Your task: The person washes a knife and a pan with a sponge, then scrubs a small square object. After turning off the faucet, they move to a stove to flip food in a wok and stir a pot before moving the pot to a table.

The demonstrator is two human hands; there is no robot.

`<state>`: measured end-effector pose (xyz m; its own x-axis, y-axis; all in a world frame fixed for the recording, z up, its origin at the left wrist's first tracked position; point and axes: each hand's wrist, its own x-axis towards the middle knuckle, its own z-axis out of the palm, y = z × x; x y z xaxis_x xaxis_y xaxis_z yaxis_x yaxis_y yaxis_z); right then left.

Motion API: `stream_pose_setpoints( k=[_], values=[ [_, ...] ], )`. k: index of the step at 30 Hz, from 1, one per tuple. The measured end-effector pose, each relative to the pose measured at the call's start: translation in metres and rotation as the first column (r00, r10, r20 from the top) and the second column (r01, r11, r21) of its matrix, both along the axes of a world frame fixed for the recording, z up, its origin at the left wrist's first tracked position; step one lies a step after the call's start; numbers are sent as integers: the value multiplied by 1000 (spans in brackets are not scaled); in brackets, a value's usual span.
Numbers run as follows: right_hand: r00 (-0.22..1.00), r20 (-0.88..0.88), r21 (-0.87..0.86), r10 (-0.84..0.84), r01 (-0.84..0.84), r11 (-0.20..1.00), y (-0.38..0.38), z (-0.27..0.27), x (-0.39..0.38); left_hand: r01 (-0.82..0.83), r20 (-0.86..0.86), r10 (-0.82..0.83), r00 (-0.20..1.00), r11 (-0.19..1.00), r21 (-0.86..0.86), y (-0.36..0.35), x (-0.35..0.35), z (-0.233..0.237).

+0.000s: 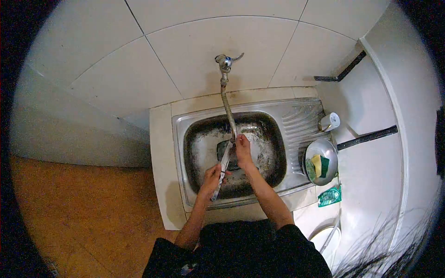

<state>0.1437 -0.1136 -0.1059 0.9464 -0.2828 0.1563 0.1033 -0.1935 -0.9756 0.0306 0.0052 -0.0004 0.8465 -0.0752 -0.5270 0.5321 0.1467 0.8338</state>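
Observation:
Over the sink basin (pixel 194 185), my left hand (pixel 213 177) is closed around the lower part of a long, narrow, silvery-white utensil (pixel 225 160). The utensil slants from lower left up to the spout's mouth; its exact kind is hard to make out. My right hand (pixel 243 150) has its fingers curled beside the utensil's upper end, right at the spout outlet. What those fingers grip is too small to tell. A long, bent spout (pixel 228 106) comes down from the wall tap (pixel 225 62). Behind the hands, a dark rectangular thing (pixel 222 149) lies on the basin floor.
On the ribbed drainboard (pixel 296 123) to the right stand a white-and-metal cup (pixel 330 122) and a metal pan or bowl (pixel 331 150) holding a yellow-green sponge (pixel 317 162). A green packet (pixel 330 196) lies nearer me, above a white round container (pixel 320 238). Tiled wall rises behind.

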Motion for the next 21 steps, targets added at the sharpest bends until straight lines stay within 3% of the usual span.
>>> stream_pose_setpoints(
  k=[1,2,3,5,8,10,13,16,21],
  values=[
    [1000,-3,-1,-1,1,1000,-6,22,-4,-20,-76,15,997,998,-59,0,1,5],
    [950,-212,358,230,-143,923,-20,45,-10,-17,-81,13,997,998,-59,0,4,10],
    [814,-305,688,494,-170,705,-29,68,-14,-32,-142,23,990,998,-60,0,7,15],
    [783,-322,677,532,-203,707,-34,77,-22,-44,-204,31,978,997,-61,-3,8,14],
    [738,-353,660,575,-239,713,-37,75,-30,-100,-98,100,990,995,6,-11,10,-5],
    [729,-367,654,578,-240,718,-39,69,-30,-90,118,74,990,987,136,-15,11,-6],
    [742,-316,591,591,-333,734,-40,69,-27,-131,132,112,985,980,147,-22,15,4],
    [749,-321,607,579,-306,733,-40,77,-25,-156,234,93,968,952,264,-20,16,-6],
    [769,-393,678,504,-128,724,-30,64,-15,-106,194,36,980,926,363,-18,18,-2]
  ],
)
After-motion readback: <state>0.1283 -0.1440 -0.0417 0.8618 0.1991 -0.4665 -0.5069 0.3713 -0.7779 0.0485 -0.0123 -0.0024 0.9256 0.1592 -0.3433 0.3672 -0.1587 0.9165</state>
